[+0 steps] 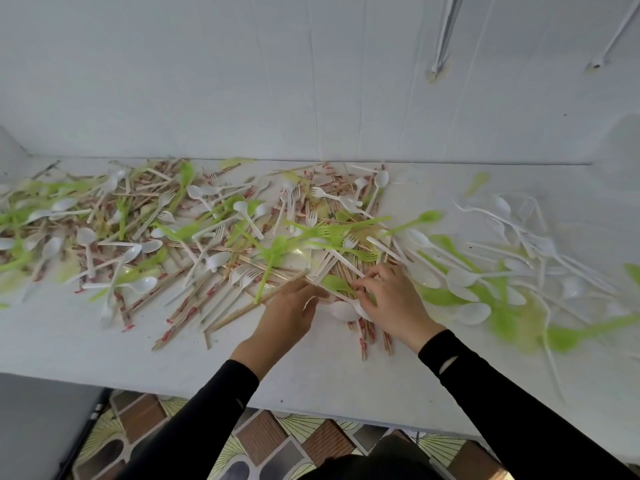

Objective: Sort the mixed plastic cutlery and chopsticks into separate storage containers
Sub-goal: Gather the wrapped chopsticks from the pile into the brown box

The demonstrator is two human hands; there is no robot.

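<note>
Mixed cutlery covers the white table (104,355): white spoons (214,261), white forks (322,192), green spoons and forks (273,251), and wooden chopsticks (180,313) with red-printed wrappers. My left hand (291,313) lies at the pile's near edge, its fingers pinching the handle of a white fork (327,263). My right hand (391,303) is just to its right, fingertips curled onto a green spoon (336,284) among the chopsticks. A white spoon (343,310) lies between the two hands. No storage container is in view.
More white and green cutlery (485,289) is spread blurred to the right. A white wall (311,81) rises behind the table. The table's front edge (311,414) runs above a patterned floor (277,441). A dark grey object (41,424) stands at lower left.
</note>
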